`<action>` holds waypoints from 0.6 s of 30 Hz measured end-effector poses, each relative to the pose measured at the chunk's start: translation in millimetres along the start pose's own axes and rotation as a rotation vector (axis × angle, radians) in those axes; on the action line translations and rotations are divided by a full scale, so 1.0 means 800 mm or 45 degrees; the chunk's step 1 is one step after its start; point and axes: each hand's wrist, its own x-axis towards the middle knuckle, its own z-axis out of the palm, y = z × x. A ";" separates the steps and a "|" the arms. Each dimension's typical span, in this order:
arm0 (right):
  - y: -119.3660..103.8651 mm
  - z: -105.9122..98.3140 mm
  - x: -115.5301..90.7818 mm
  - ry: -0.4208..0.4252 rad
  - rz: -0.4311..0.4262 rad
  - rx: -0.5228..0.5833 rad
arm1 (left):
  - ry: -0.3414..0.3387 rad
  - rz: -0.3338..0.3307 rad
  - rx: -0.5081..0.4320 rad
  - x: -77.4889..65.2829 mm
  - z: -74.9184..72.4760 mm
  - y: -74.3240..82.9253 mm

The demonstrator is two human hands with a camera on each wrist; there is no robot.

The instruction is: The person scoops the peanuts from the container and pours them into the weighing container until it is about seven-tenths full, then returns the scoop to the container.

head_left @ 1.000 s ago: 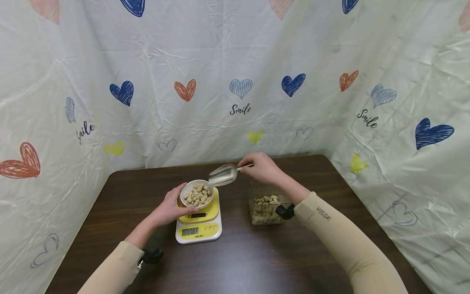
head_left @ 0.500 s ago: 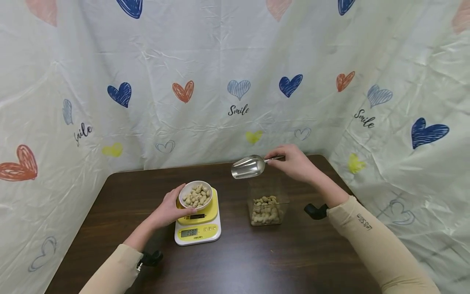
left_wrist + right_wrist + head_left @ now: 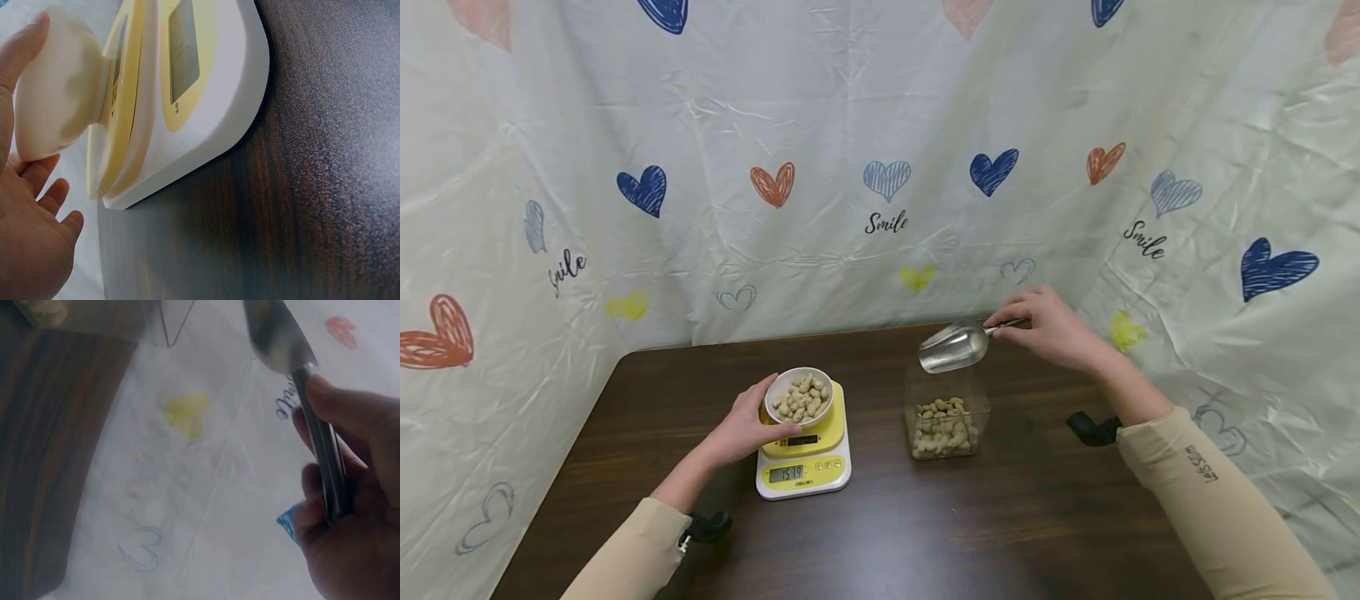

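Note:
On a yellow-and-white kitchen scale (image 3: pixel 820 492) stands a white bowl (image 3: pixel 784 386) filled with peanuts (image 3: pixel 803 398). My left hand (image 3: pixel 747 427) holds the bowl's left side; in the left wrist view the thumb lies along the wall of the bowl (image 3: pixel 59 87) and fingers reach under it. The display reads about 157.9. Gripped by its handle in my right hand (image 3: pixel 1051 329) is a metal scoop (image 3: pixel 955 348), raised over the back of a clear plastic box (image 3: pixel 979 414). The scoop looks empty. More peanuts lie in that box.
The dark wooden table (image 3: pixel 910 533) carries the scale at left centre and the clear box to its right. Behind and beside the table hangs a white curtain (image 3: pixel 820 275) printed with hearts.
My right hand has carried the scoop rightward from the bowl's edge to above the clear box. The scale reading dropped from about 178.3 to 157.9. My left hand has stayed on the bowl.

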 end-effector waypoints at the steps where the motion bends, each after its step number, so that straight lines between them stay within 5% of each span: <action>1: 0.002 0.001 -0.001 -0.032 -0.023 -0.025 | 0.000 0.002 0.000 0.000 0.000 0.000; 8: -0.001 0.027 0.000 -0.224 -0.158 -0.126 | 0.000 0.003 -0.002 -0.001 -0.001 0.001; 18: 0.002 0.070 0.011 -0.357 -0.217 -0.137 | -0.002 0.007 0.009 0.000 -0.001 0.002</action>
